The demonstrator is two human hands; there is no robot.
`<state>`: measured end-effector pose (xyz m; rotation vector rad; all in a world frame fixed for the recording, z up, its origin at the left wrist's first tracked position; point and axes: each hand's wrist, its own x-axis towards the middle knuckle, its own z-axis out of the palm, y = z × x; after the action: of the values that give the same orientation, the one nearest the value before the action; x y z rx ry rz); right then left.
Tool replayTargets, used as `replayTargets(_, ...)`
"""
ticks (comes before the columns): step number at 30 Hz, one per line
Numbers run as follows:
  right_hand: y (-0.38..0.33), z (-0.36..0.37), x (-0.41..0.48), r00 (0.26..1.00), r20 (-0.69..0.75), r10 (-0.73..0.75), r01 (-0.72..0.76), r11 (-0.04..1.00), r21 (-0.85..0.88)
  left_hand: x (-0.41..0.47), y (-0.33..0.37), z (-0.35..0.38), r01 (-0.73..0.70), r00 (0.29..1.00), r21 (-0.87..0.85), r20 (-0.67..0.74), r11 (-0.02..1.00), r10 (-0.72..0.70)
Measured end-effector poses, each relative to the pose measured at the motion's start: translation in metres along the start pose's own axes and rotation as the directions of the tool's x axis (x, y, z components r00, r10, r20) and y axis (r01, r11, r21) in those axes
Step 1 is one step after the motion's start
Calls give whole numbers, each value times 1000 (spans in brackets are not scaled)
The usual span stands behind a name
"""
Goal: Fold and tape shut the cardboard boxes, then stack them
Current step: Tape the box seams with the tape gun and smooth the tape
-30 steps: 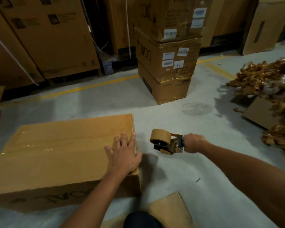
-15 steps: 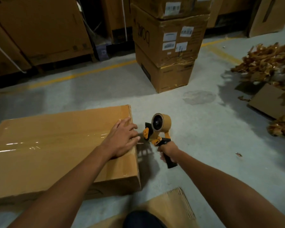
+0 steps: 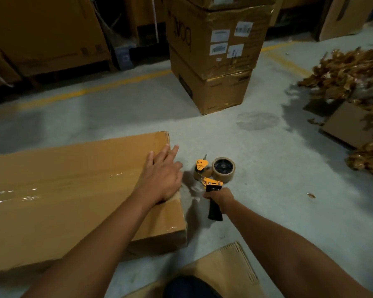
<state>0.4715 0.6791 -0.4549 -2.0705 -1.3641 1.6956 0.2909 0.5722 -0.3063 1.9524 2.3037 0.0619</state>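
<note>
One box lies under the left hand; right hand grips tape dispenser.

Near-left box plain brown, glossy tape strip; tape gun orange & blk w/ tan roll; floor grey, yellow line far; far stack brown, white labels.

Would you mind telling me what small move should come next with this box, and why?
Probably slide the left hand over the right edge of the box to press the tape end down. The glossy tape strip runs along the top toward that end, the hand lies flat there, and the right hand holds the tape dispenser clear of the box.
</note>
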Motion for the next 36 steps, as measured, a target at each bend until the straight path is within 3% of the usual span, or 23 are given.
replayTargets(3,-24,-4,-27,978,-190,-84,34,966,-255,-5,3,3,87,996,-17,-6,996,-87)
replayTargets(5,-50,3,-55,945,-249,-213,161,964,-212,-11,5,4,169,984,-80,-35,982,-172)
replayTargets(7,-82,18,-98,882,-247,-402,388,916,-105,-17,5,2,222,972,-140,-41,965,-229)
replayTargets(10,-110,48,-161,742,-206,-638,634,768,-91,-36,-13,-2,195,980,-97,-19,976,-198)
replayTargets(11,-111,61,-176,677,-157,-719,695,695,-186,-44,-26,-2,186,982,-74,-2,980,-186)
replayTargets(13,-102,87,-190,563,67,-823,720,449,-529,-62,-56,-2,202,979,-51,26,978,-201)
replayTargets(15,-92,99,-189,571,246,-783,632,228,-740,-82,-88,-3,232,972,-53,47,971,-230)
replayTargets(17,-88,101,-188,585,267,-765,570,154,-807,-102,-121,-4,262,964,-65,56,963,-258)
replayTargets(22,-95,151,-215,716,113,-689,415,289,-863,-155,-197,-10,417,909,-84,63,905,-412)
replayTargets(24,-96,189,-231,676,252,-692,503,184,-844,-171,-211,-14,545,839,-90,64,834,-541)
replayTargets(26,-96,216,-240,576,450,-682,617,1,-787,-184,-222,-16,670,740,-126,49,731,-670)
replayTargets(28,-99,222,-241,509,547,-664,663,-103,-742,-196,-239,-20,741,666,-158,50,652,-744)
replayTargets(30,-101,223,-239,554,460,-694,631,-11,-776,-209,-265,-23,767,634,-166,46,620,-772)
replayTargets(33,-109,248,-253,737,144,-661,438,304,-846,-224,-297,-25,799,592,-150,24,582,-806)
replayTargets(34,-113,266,-264,776,121,-619,407,344,-846,-227,-301,-26,820,561,-154,25,551,-828)
replayTargets(36,-117,306,-281,765,195,-614,445,285,-849,-228,-301,-29,855,502,-165,33,491,-864)
